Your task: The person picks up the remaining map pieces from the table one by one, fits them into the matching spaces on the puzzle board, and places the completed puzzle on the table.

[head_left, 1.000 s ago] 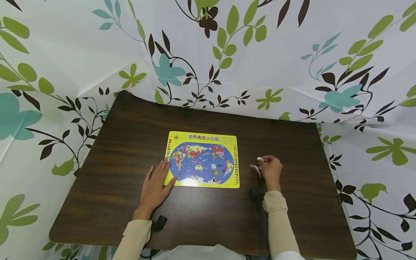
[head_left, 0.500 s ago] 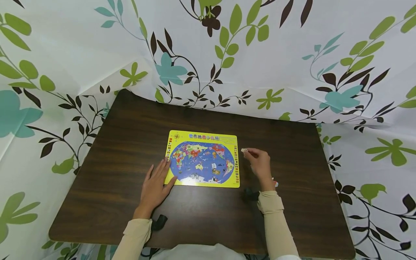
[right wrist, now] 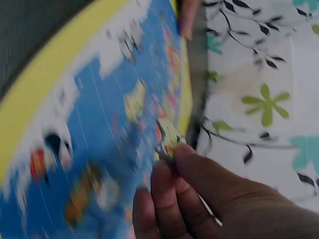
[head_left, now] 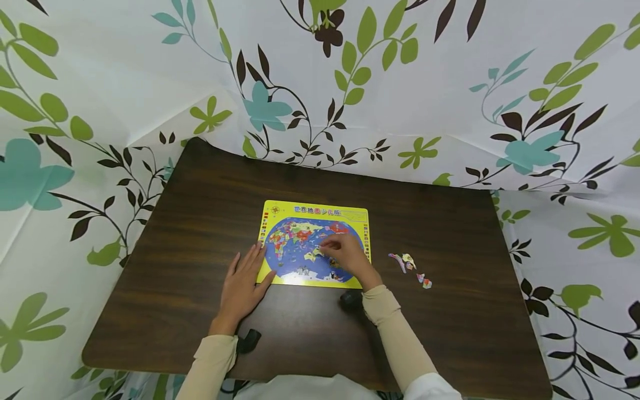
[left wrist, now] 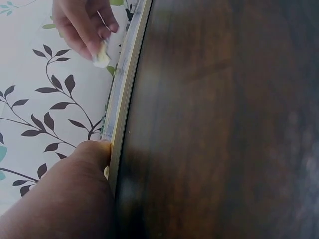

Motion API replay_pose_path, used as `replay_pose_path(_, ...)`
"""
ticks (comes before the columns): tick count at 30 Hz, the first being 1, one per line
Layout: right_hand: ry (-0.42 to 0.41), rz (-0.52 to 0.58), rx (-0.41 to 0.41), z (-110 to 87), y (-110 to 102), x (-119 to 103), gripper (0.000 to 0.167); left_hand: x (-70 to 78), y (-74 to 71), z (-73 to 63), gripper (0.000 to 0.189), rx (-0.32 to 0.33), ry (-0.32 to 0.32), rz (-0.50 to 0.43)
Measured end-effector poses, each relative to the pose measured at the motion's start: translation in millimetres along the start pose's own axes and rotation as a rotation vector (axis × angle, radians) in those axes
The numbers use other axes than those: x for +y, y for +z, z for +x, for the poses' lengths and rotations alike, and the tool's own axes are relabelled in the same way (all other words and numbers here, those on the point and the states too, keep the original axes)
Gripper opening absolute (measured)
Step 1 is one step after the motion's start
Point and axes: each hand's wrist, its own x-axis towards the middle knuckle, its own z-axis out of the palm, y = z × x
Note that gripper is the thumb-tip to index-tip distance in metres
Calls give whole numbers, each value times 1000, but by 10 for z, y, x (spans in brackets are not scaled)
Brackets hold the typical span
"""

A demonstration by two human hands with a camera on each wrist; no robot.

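Observation:
A world map puzzle board with a yellow border and blue oceans lies on the table. My left hand rests on its left edge, fingers spread and straight. In the left wrist view my left thumb lies along the board's edge. Over the middle of the map, my right hand pinches a small cream-coloured puzzle piece between thumb and fingers. The right wrist view shows this piece raised above the map surface; the left wrist view shows the piece above the board's edge.
To the right of the board lie several loose puzzle pieces, with a smaller red and white pair nearer me. The dark wooden table meets a leaf-patterned white curtain behind it.
My right hand has moved left with the puzzle piece, from beside the loose pieces to over the map, uncovering those pieces. My left hand stays on the board's edge.

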Motion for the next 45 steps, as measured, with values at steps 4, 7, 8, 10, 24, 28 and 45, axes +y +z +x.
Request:
replay_pose_path(4, 7, -3, 11, 58, 171, 22, 12, 7, 16, -5, 75, 1, 4, -5)
replay_pose_path(7, 8, -5, 34, 70, 247, 42, 12, 11, 29, -9, 76, 5, 4, -8)
replay_pose_path(8, 4, -5, 44, 71, 266, 45, 13, 10, 32, -8, 76, 7, 4, -6)
replay_pose_path(10, 1, -6, 64, 69, 300, 42, 13, 7, 31, -7, 75, 10, 1, -2)
replay_pose_path(24, -60, -88, 148, 3, 484, 27, 14, -2, 8, 18, 75, 9, -8, 6)
replay_pose_path(28, -78, -143, 133, -19, 498, 22, 19, -3, -1, 16, 76, -6, -14, 6)
replay_pose_path(45, -136, -245, 75, -54, 470, 5, 21, 13, -9, 8, 76, -11, -11, 7)
